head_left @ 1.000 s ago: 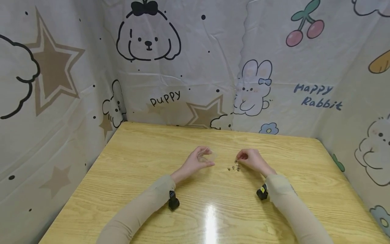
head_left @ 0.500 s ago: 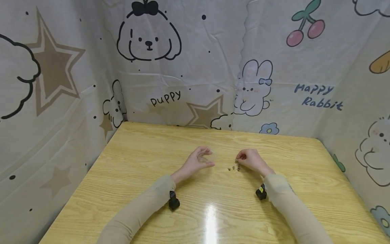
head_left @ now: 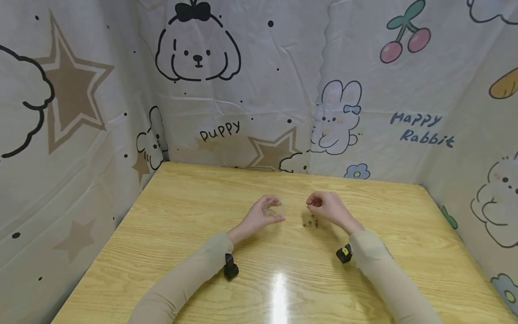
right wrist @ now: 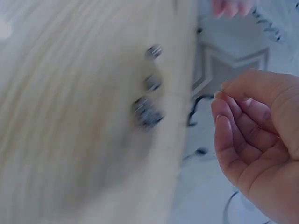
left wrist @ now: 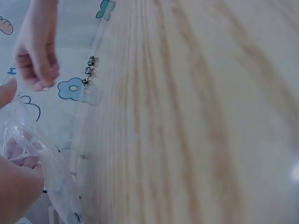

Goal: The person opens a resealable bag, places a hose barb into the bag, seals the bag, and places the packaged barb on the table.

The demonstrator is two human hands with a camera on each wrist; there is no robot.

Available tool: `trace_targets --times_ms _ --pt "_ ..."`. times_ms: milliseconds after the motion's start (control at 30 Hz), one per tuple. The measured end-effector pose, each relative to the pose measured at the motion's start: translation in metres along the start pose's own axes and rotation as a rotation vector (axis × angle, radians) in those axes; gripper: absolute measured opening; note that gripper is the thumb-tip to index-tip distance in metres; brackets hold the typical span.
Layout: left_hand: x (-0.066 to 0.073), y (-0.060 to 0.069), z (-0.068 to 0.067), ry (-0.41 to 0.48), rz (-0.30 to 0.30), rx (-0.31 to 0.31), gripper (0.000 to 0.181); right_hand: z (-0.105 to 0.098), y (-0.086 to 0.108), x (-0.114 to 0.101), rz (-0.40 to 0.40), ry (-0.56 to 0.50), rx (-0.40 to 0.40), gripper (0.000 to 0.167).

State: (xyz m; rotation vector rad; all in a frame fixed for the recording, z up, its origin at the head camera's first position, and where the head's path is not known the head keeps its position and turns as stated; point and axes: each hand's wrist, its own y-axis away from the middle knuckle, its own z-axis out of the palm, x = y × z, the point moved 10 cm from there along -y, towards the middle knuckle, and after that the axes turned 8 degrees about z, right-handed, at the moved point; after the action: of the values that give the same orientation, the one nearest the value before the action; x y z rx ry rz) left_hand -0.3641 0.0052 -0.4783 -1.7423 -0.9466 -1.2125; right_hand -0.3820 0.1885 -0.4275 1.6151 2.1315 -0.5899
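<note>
A clear plastic bag [head_left: 283,207] [left wrist: 53,175] is held by the left hand [head_left: 263,213] [left wrist: 18,189], whose fingers and thumb spread its mouth. Several small metal pieces [head_left: 310,222] [left wrist: 88,71] [right wrist: 148,114] lie in a loose group on the table, right of the bag. Just above and behind them, the right hand [head_left: 329,208] [left wrist: 38,53] [right wrist: 261,135] is raised, thumb and forefinger pinched together. A tiny light glint shows at those fingertips in the head and left wrist views; the piece between them is mostly hidden.
The wood-grain table [head_left: 182,198] reaches back to a patterned cloth [head_left: 259,90] hung behind it and along both sides. A small black camera sits on each wrist [head_left: 231,269]. Light reflects off the table's front middle.
The right hand has lifted from the metal pieces and moved slightly back and to the left, toward the bag. The left hand and the bag have stayed nearly still.
</note>
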Motion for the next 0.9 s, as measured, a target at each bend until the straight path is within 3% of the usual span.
trace_targets --times_ms 233,567,733,900 --pt "-0.001 -0.001 0.0 -0.001 -0.003 0.0 0.06 -0.009 0.005 -0.056 -0.141 -0.056 0.0 0.005" --pt "-0.001 0.001 0.004 0.049 0.005 -0.035 0.061 0.001 0.008 -0.103 -0.293 -0.064 -0.016 0.005" --pt "-0.002 -0.001 0.005 0.044 0.006 -0.034 0.061 0.001 0.009 -0.11 -0.324 -0.065 -0.006 0.006" --pt "-0.002 -0.001 0.005 0.04 0.009 -0.029 0.061 -0.005 0.011 -0.097 -0.279 -0.062 0.01 0.007"
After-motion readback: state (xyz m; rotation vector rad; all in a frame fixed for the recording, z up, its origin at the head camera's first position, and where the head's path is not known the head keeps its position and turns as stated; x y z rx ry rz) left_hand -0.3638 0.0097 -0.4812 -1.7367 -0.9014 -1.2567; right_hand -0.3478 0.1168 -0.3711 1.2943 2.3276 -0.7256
